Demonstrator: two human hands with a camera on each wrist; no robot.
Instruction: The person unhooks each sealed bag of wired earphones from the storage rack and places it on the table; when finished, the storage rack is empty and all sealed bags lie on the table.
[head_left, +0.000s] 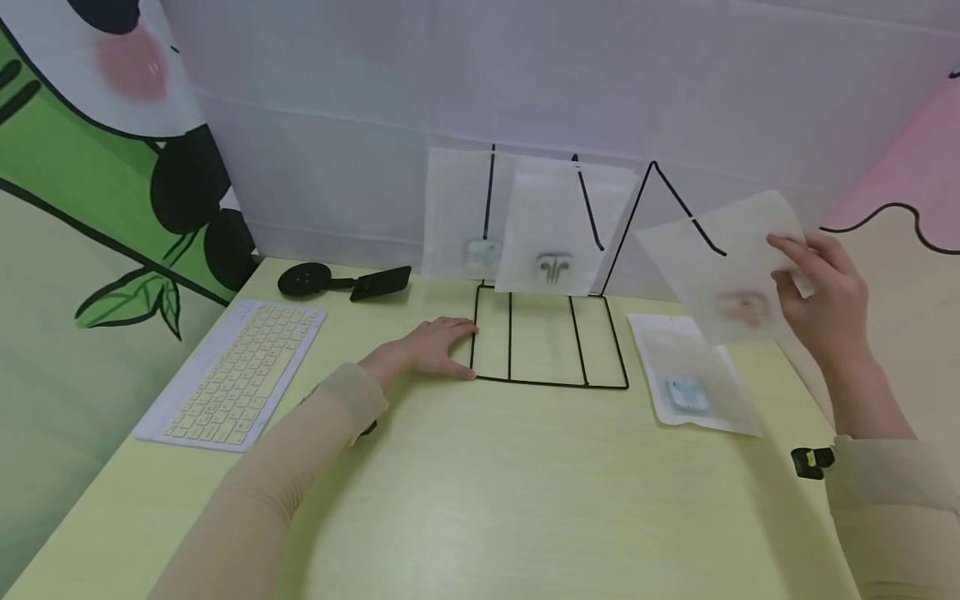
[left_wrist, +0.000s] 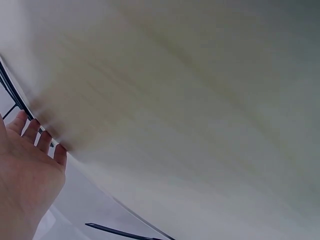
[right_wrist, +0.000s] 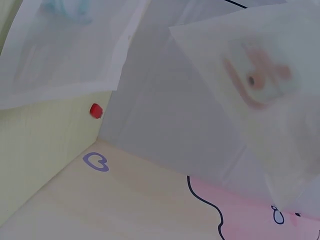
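A black wire display rack [head_left: 551, 384] stands on the table. My left hand [head_left: 431, 346] rests beside its base, the spread fingers touching the left rail; in the left wrist view those fingers [left_wrist: 44, 141] look nearly straight. With thumb and fingers, my right hand [head_left: 828, 300] pinches the edge of a frosted bag [head_left: 720, 279] holding a reddish item. This bag tilts at the right hook, whose tip shows in front of it. In the right wrist view, the bag [right_wrist: 240, 95] shows its reddish contents blurred. Frosted bags hang on the left hook [head_left: 453, 200] and middle hook [head_left: 551, 212], the latter with earphones visible.
Another frosted bag [head_left: 693, 354] with a pale blue item lies right of the rack. A white keyboard [head_left: 240, 375] and a black folding stand [head_left: 337, 283] are on the left. A pale cloth wall [head_left: 322, 167] rises behind the table.
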